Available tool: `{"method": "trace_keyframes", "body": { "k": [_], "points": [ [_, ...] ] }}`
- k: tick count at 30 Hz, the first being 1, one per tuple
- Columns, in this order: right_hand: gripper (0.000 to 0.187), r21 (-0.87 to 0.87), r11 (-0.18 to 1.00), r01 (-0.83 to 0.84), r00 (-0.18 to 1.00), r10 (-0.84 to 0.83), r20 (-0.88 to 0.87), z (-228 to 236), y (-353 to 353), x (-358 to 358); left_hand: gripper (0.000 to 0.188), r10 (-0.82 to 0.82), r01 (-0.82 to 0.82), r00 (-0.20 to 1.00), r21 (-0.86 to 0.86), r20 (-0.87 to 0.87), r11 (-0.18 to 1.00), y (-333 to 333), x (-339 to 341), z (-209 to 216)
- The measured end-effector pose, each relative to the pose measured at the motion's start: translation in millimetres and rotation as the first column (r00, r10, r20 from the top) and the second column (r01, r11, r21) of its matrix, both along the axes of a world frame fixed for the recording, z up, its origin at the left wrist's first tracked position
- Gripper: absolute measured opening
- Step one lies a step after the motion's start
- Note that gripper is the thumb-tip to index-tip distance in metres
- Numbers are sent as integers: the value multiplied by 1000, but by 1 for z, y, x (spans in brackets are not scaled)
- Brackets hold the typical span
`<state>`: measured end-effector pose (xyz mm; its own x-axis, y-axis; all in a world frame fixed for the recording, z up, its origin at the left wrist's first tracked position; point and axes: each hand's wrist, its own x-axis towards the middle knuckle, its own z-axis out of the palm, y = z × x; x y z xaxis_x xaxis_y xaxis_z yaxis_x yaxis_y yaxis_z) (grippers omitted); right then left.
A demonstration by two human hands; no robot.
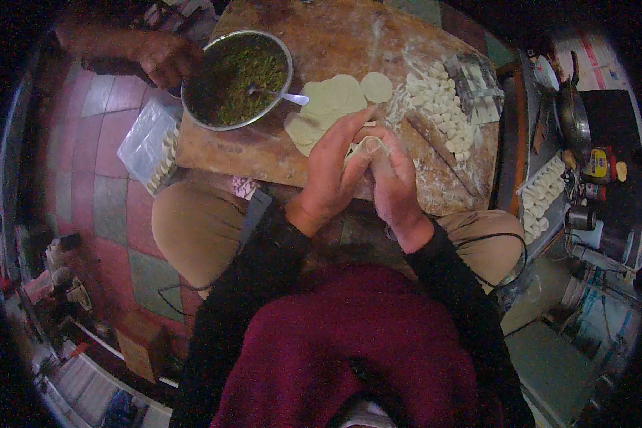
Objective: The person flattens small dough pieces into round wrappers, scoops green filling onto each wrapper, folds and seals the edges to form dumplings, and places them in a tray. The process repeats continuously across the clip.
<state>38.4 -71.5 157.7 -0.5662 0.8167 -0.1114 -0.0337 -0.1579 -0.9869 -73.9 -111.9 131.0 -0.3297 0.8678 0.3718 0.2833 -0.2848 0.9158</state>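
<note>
"What do we have between our hands?"

"A pale, thin piece of dough [353, 148], mostly hidden by our fingers. Our left hand [334, 160] curls round it from one side, and our right hand [392, 167] presses in from the other, the thumbs close together as they pinch it."

"Where are we holding it?"

"Above the near edge of the flour-dusted wooden tabletop [242, 158], just in front of the overlapping flat, cream-coloured dough rounds [328, 100]."

"And what do we see to the left?"

"A round, silver metal bowl [290, 71] of chopped green filling [246, 75], with a shiny metal spoon [294, 98] leaning over its rim. Another person's hand [167, 60] is at the bowl's far left side; we cannot tell its grip."

"To the right?"

"A slim brown wooden rolling pin [435, 139] lies slantwise beside a heap of small, whitish dough lumps [439, 100]."
</note>
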Motion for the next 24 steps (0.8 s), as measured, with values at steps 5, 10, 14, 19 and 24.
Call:
{"method": "trace_keyframes", "body": {
  "k": [5,10,14,19,24],
  "points": [
    [26,23,999,42,999,-42,-2,7,-9,-5,43,48,-29,988,126,-149,992,1,-3,-2],
    [31,118,993,26,992,-40,119,11,-21,-3,42,114,-91,991,253,-77,963,9,0,6],
    [30,547,832,92,981,-171,96,2,-26,-5,40,279,-277,960,154,8,949,6,15,14],
    [25,678,732,66,967,-214,136,-12,-34,-1,37,-140,121,958,88,252,989,-11,15,9],
    [26,897,437,65,908,-400,128,-27,-41,3,31,-67,23,972,195,227,981,-13,23,-8]
  ]
}}
